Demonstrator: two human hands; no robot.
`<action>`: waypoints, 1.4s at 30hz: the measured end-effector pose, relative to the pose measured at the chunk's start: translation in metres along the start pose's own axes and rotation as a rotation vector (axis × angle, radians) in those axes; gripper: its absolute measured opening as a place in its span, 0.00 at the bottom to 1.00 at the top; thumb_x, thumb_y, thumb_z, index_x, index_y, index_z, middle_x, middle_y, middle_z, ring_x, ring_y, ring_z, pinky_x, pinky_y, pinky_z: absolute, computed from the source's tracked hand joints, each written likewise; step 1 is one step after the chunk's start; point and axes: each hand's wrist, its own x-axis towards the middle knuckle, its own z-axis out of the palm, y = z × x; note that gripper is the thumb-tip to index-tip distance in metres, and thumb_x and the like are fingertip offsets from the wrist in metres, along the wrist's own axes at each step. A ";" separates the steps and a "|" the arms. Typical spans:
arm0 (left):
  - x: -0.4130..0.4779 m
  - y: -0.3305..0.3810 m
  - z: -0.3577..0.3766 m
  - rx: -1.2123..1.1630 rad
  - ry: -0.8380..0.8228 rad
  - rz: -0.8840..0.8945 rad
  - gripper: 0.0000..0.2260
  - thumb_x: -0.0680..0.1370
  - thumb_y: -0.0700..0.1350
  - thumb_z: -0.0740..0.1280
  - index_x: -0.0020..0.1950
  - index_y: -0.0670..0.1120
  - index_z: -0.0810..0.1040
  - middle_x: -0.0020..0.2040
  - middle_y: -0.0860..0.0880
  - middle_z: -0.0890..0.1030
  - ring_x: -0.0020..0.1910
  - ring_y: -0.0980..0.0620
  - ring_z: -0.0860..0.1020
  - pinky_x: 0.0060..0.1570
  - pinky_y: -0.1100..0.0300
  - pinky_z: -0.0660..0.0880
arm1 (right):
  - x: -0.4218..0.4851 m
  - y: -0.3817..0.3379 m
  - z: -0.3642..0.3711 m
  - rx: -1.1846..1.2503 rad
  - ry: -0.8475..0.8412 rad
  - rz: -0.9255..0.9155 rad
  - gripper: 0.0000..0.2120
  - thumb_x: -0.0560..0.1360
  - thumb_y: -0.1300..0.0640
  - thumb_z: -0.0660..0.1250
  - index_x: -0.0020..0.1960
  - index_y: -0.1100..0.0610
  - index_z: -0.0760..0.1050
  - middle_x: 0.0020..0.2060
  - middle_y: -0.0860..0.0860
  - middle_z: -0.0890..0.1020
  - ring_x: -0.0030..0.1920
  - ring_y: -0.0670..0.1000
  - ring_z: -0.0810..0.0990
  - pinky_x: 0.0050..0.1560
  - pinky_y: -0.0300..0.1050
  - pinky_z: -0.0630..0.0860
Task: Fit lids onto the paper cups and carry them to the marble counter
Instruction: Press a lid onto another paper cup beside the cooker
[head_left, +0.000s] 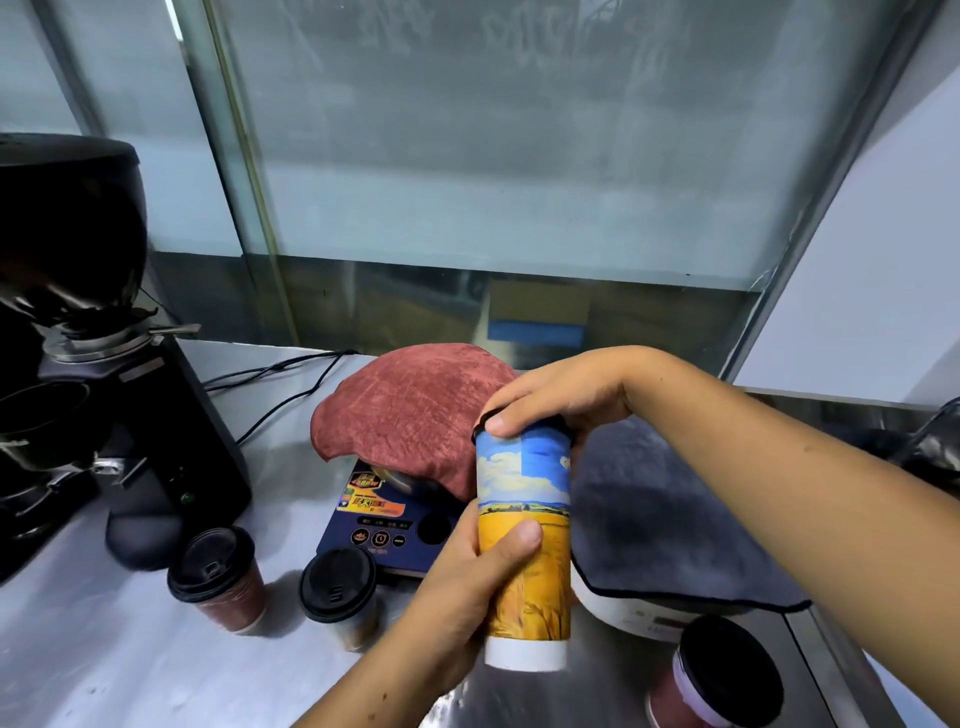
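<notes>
While looking down through the head camera, I am holding the tall cup (524, 545), the one printed with a yellow field and blue sky, up off the steel table (130, 665) in front of me. My left hand (483, 587) is gripping its lower half, thumb across the print and fingers wrapped behind. My right hand (561, 400) is cupping over the top, fingers and thumb curling round the black lid (561, 426), of which only the rim edges are showing under my palm.

I am judging this to be the lid-fitting step. The lid is sitting on the mouth of the cup, but I cannot tell whether it is seated all the way round. The next move is calling for a firm, even press around the rim while my left hand is bracing the cup without squeezing the paper wall in.

Three more cups are standing on the table, each wearing a dark lid: a reddish cup (218, 577) at the left, a second cup (340, 590) just beside it, and a third cup (717, 686) at the lower right. Behind them a red cloth (415, 410) is draping over something on a dark blue appliance (384, 535), with a grey cloth (665, 519) to its right. No marble counter is showing, so the carrying is not yet begun.
</notes>
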 end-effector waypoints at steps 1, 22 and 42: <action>0.003 -0.003 -0.005 0.041 -0.017 0.017 0.39 0.62 0.51 0.82 0.69 0.44 0.71 0.57 0.34 0.80 0.53 0.34 0.78 0.57 0.35 0.75 | 0.001 0.000 0.002 -0.041 0.018 -0.010 0.23 0.75 0.43 0.71 0.64 0.54 0.78 0.55 0.56 0.83 0.47 0.52 0.84 0.45 0.54 0.82; 0.005 -0.093 -0.101 0.504 0.081 -0.149 0.31 0.65 0.40 0.79 0.65 0.54 0.73 0.55 0.56 0.85 0.52 0.59 0.83 0.47 0.66 0.78 | 0.044 0.122 0.196 0.906 0.595 -0.136 0.33 0.69 0.42 0.78 0.71 0.43 0.71 0.69 0.46 0.78 0.67 0.49 0.79 0.71 0.53 0.73; 0.029 -0.120 -0.147 0.934 0.143 -0.031 0.32 0.68 0.42 0.80 0.69 0.53 0.72 0.56 0.60 0.82 0.56 0.64 0.79 0.52 0.68 0.75 | 0.091 0.157 0.247 1.229 0.395 -0.033 0.32 0.59 0.32 0.79 0.62 0.34 0.77 0.59 0.42 0.85 0.64 0.52 0.81 0.73 0.61 0.68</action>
